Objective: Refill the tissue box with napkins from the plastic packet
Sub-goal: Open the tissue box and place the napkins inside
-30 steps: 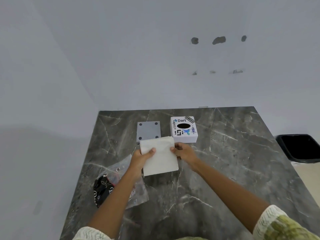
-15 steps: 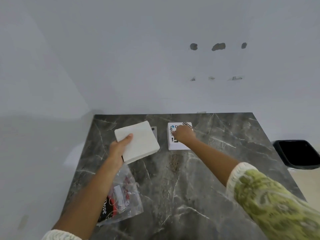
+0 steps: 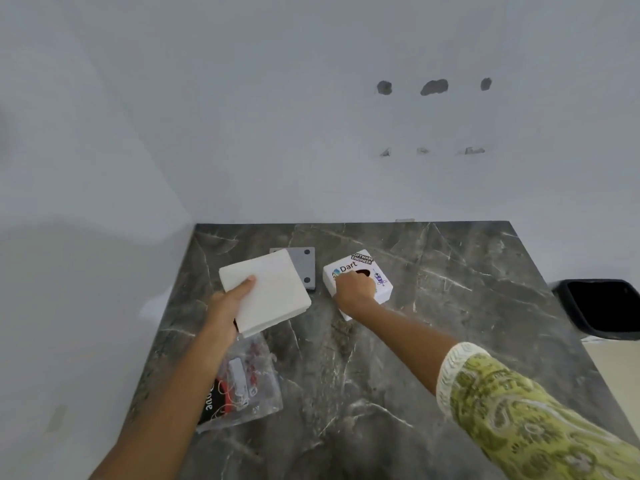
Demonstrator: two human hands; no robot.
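Gripping napkins (image 3: 268,292) left, box (image 3: 381,289) right

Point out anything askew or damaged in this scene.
The tissue box sits rotated under the right hand, out of line with the table edges. The wall behind has dark gouged holes. The plastic packet lies crumpled by the left hand.

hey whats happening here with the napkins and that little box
A person is refilling a tissue box at a dark marble table. The left hand holds a stack of white napkins above the table, over part of a grey plate. The right hand grips the white stickered tissue box, which looks tilted. The plastic packet lies near the left forearm. No napkins are in the box yet, as far as can be seen.
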